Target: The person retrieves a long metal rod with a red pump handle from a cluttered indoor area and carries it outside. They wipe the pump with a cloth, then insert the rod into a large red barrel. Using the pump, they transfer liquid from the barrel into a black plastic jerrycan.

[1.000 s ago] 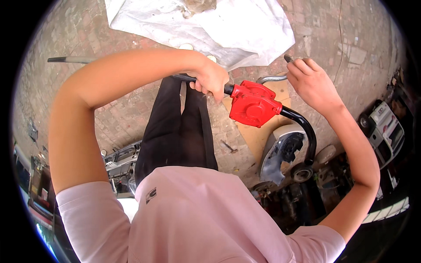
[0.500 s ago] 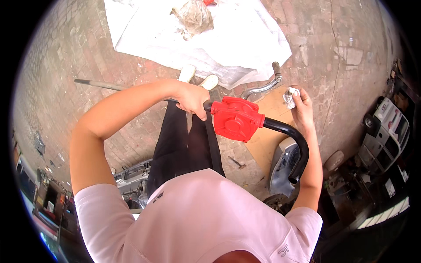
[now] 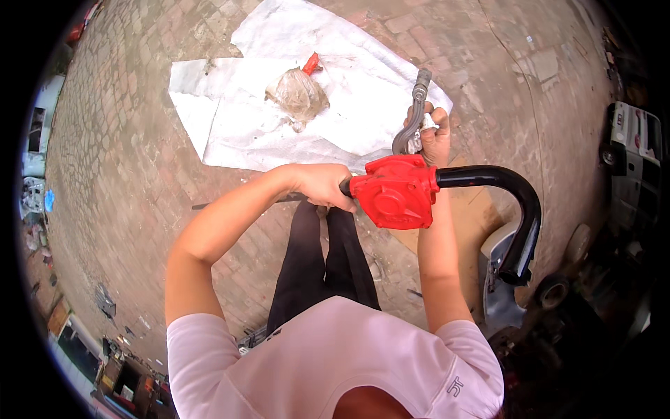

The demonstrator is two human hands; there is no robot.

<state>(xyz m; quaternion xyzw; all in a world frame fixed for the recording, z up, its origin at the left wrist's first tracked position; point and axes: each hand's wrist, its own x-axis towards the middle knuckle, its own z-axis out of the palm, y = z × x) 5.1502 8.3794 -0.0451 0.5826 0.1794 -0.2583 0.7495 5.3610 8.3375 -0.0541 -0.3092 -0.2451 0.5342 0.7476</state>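
A red hand-crank rotary pump hangs in front of me, above the paving. My left hand is closed round the dark straight pipe on its left side, close to the red body. From the right side a black curved spout bends round and down, its open end toward me. The grey metal crank arm rises from the far side to a handle. My right hand holds a crumpled white and silvery wad against the crank arm. Its fingertips are partly hidden behind the crank.
On the paving ahead lies a white sheet, bearing a clear plastic bag bundle with a red piece. Cardboard and a silvery curved panel lie at right. A white vehicle and tyre stand farther right.
My right hand with the wad has moved from beside the crank onto the crank arm. My left hand keeps its grip on the pipe. The view has shifted, showing more of the sheet.
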